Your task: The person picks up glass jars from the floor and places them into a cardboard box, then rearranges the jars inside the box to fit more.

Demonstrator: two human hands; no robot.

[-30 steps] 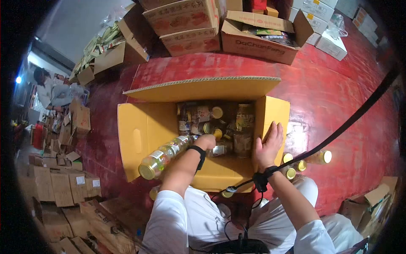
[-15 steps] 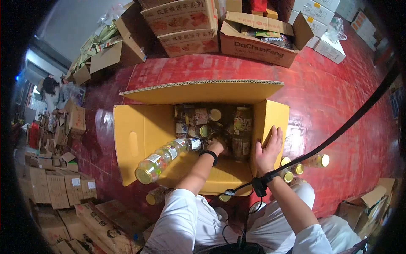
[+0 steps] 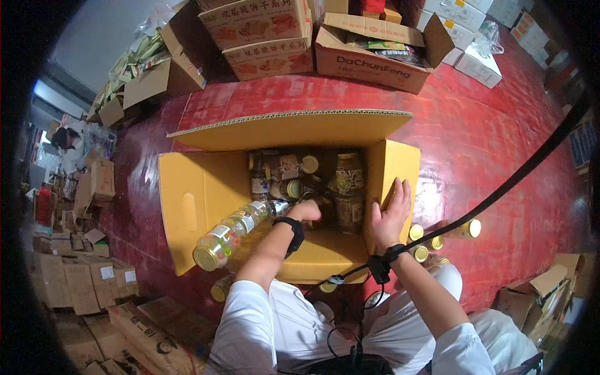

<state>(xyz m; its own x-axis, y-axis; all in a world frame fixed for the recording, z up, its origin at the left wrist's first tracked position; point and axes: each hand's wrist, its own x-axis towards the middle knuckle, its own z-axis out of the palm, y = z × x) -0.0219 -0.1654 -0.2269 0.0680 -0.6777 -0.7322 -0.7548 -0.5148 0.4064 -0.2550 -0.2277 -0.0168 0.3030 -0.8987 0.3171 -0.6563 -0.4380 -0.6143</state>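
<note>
left hand (image 3: 304, 210) gripping bottle (image 3: 232, 232) by its far end, bottle slanting over left flap of box (image 3: 181, 181) | right hand (image 3: 389, 212) pressing open and flat on right flap, holding nothing | risk: bottle slipping (one-end grip), striking jars (image 3: 347, 181) inside

Open yellow cardboard box (image 3: 187, 206), right and far interior packed tight with gold-lidded glass jars (image 3: 347, 181), left inner panel bare, long clear plastic bottle (image 3: 234, 231) slanting across it, raised far flap (image 3: 294, 131), gold-capped bottles (image 3: 431, 240) crowding red floor (image 3: 494, 150) just beside right wall.
</note>
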